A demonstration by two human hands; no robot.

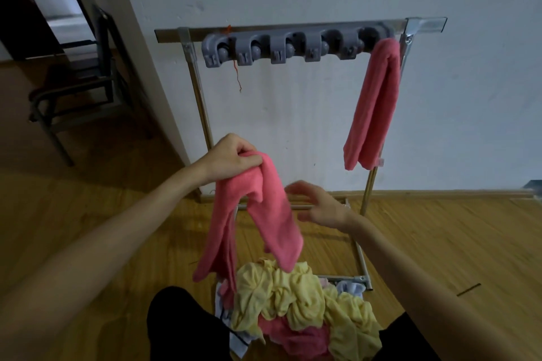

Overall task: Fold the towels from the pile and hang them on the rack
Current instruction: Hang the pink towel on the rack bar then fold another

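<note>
My left hand point(231, 160) grips the bunched top of a pink towel point(258, 217), which hangs down in two loose lobes over the pile. Just to its right, my right hand point(316, 208) hovers with fingers spread, blurred, apart from the cloth. The pile point(305, 299) of crumpled yellow, pink and pale blue towels lies on the floor between my knees. A metal rack point(293, 29) stands against the wall with a grey clip holder point(281, 47) on its top bar. A folded pink towel point(374, 105) hangs at the holder's right end.
A dark metal chair point(79, 79) stands at the left beside the doorway. The rack's base bars point(359, 255) lie on the wooden floor right of the pile. My black-clad knees point(181, 322) frame the pile.
</note>
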